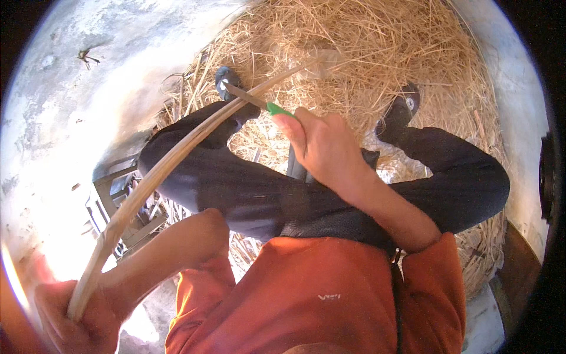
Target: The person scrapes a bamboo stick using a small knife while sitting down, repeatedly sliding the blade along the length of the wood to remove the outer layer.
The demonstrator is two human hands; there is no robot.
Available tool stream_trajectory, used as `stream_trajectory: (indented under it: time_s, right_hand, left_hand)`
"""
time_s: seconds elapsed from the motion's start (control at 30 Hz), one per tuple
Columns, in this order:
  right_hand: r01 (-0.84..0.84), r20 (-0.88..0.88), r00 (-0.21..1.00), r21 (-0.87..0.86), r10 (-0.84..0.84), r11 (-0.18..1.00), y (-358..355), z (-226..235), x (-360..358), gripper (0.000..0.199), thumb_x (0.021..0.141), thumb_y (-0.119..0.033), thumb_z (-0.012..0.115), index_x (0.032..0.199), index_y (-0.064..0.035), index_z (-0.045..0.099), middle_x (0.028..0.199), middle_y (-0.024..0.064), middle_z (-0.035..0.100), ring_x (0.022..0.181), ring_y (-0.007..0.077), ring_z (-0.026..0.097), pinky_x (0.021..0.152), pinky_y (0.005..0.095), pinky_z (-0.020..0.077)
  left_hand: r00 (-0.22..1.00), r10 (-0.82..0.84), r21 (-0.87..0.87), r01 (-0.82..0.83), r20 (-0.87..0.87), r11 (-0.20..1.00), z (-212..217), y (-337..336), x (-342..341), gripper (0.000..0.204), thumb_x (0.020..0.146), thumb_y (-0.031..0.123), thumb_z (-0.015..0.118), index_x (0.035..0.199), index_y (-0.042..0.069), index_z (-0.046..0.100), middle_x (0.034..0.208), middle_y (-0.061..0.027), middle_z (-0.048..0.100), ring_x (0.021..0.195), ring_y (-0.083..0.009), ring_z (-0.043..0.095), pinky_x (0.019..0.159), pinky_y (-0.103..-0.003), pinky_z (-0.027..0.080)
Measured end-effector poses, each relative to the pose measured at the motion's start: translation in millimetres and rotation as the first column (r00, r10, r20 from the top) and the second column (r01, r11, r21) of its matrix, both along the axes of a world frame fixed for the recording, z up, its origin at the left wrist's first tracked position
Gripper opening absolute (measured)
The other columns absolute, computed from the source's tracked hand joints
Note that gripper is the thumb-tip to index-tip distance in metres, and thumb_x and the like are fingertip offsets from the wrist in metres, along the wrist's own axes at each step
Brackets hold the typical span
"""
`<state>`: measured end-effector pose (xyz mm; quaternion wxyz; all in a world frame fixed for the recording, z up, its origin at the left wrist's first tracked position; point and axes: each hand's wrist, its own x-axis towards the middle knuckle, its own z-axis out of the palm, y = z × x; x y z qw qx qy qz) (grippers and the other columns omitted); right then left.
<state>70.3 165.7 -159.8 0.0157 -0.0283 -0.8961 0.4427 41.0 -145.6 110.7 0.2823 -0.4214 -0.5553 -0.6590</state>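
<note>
Left grip (pixel 88 324) wraps the near end of a wooden strip (pixel 150 184) slanting over the left leg (pixel 221 192); right grip (pixel 324 144) clenches a green-handled knife (pixel 254 100) across it. Too much push, knife could skid legward.

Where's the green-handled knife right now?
In the head view, at the upper middle, the knife is in the right hand, crossing the stick.

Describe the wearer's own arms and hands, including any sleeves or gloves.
The left hand and right hand are bare, with no glove visible. Both the left forearm and right forearm are uncovered, with no watch or band in sight. The left sleeve and right sleeve are plain orange-red cloth, ending near the elbows.
</note>
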Motion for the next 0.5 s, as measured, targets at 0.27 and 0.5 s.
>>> stream_trajectory:
  time_s: [0.27, 0.5]
  right_hand:
    - [0.176, 0.144, 0.969, 0.159, -0.199, 0.971, 55.3, -76.9, -1.5, 0.045, 0.096, -0.035, 0.037, 0.088, 0.0039, 0.058, 0.067, 0.0245, 0.056, 0.063, 0.0386, 0.058, 0.06, 0.0459, 0.0441]
    - [-0.034, -0.035, 0.999, -0.387, 0.022, 0.922, 19.3, 19.2, -6.9, 0.044, 0.096, -0.032, 0.039, 0.079, 0.0043, 0.056, 0.057, 0.0187, 0.048, 0.051, 0.0304, 0.046, 0.052, 0.0408, 0.0367]
  left_hand:
    - [0.921, 0.388, 0.292, -0.367, -0.018, 0.883, -21.4, 60.6, -12.8, 0.04, 0.085, 0.048, 0.049, 0.052, 0.026, 0.046, 0.046, 0.0162, 0.041, 0.046, -0.0049, 0.042, 0.053, -0.033, 0.033]
    - [0.883, -0.47, 0.201, 0.46, 0.003, 0.865, -26.1, 76.4, -19.1, 0.038, 0.08, 0.037, 0.058, 0.048, 0.026, 0.042, 0.04, 0.0171, 0.036, 0.035, 0.0036, 0.035, 0.037, -0.014, 0.024]
